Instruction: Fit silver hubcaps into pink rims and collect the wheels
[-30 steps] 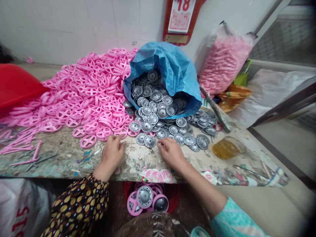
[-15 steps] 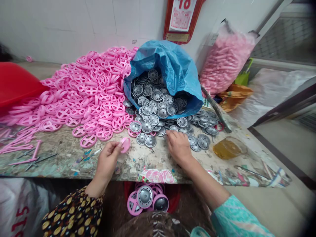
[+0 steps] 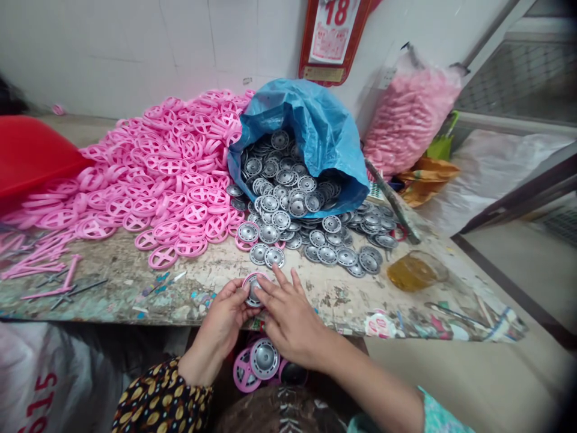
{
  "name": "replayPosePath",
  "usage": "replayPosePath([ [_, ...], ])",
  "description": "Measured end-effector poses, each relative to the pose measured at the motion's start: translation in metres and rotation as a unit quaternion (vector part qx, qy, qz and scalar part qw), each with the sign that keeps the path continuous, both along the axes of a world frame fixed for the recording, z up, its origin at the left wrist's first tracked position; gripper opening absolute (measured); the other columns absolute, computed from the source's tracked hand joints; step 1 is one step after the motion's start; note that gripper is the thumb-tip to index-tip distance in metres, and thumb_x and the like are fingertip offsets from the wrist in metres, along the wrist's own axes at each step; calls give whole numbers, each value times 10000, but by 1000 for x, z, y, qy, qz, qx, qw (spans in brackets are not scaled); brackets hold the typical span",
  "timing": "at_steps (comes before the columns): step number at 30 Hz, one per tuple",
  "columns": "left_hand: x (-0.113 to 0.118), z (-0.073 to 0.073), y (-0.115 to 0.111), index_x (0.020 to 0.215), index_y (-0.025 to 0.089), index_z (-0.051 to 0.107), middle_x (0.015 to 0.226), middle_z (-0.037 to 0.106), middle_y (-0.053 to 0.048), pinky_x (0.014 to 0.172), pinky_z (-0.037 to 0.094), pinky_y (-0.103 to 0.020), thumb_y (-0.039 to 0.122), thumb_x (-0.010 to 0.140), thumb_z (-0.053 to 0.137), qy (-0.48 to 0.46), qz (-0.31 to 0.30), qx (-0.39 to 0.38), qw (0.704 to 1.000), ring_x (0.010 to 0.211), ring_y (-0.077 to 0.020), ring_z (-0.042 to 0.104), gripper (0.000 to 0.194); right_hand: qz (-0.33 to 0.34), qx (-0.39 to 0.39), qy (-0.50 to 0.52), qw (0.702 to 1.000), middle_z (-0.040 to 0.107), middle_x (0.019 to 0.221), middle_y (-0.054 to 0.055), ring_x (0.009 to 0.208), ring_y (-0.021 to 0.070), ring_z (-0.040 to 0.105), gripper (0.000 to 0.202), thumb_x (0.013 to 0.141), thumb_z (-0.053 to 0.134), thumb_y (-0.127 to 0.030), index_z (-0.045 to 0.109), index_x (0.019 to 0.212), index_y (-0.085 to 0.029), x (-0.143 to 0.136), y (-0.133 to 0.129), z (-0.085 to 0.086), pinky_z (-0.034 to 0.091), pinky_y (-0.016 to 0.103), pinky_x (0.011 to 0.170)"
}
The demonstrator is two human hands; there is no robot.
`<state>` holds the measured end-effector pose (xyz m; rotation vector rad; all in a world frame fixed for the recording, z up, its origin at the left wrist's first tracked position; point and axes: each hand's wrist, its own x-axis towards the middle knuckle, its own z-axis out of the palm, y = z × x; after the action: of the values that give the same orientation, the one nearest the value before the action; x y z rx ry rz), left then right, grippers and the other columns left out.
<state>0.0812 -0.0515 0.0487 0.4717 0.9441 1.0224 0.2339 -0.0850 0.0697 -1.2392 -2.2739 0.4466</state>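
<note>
My left hand (image 3: 223, 319) holds a pink wheel (image 3: 252, 287) above the table's front edge. My right hand (image 3: 288, 316) presses a silver hubcap into that wheel with its fingers spread over it. Behind my hands, loose silver hubcaps (image 3: 315, 240) lie spilled on the worn table (image 3: 112, 282). A big heap of pink wheels (image 3: 171, 174) covers the table's left and middle. Below the edge, finished pink wheels with silver caps (image 3: 264, 361) sit in a red tub.
A blue plastic bag (image 3: 315, 129) full of silver hubcaps lies open at the back. A clear bag of pink parts (image 3: 406, 117) leans on the wall at right. A red basin (image 3: 31, 153) stands far left. Pink rods (image 3: 40, 264) and a yellowish dish (image 3: 417, 270) lie on the table.
My left hand picked a pink wheel and my right hand a silver hubcap; both hands drew back to the front edge and came together, cap on wheel.
</note>
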Motion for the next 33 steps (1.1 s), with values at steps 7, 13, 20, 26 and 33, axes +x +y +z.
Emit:
replayPosePath([
  [7,4,17,-13,950,206,447,912,664,-25,686,549,-317,291,741,702,-22,-117,42,992,741,-149,652,341,-114,-256,395,875,626,940,45,834,180,582,348,769,630,-361,560,1071,-204,8,16,2,474,317,751],
  [13,11,8,-22,920,219,362,697,627,55,540,487,-209,167,643,745,43,-148,113,981,541,-83,573,476,-119,-336,497,791,574,706,-28,626,123,507,265,655,693,-268,551,862,-183,2,12,-5,398,240,585],
  [20,10,0,-23,898,216,371,637,578,80,475,430,-188,164,618,700,131,-140,122,974,498,-74,501,435,-114,-328,479,806,555,703,-32,644,127,481,252,639,675,-247,570,858,-182,-1,6,-13,366,246,604],
  [26,-6,-11,-19,950,197,472,763,595,28,516,431,-198,231,671,700,144,-252,131,948,627,-105,538,361,-70,-362,441,818,556,753,-23,702,137,493,243,684,664,-248,552,890,-186,11,-4,-24,364,268,673],
  [33,-6,-12,-19,906,140,597,731,600,-14,468,411,-207,379,733,640,169,-210,128,955,579,-114,514,298,-72,-370,443,813,497,686,-48,636,120,448,244,707,651,-281,504,880,-193,7,-10,-18,336,247,611],
])
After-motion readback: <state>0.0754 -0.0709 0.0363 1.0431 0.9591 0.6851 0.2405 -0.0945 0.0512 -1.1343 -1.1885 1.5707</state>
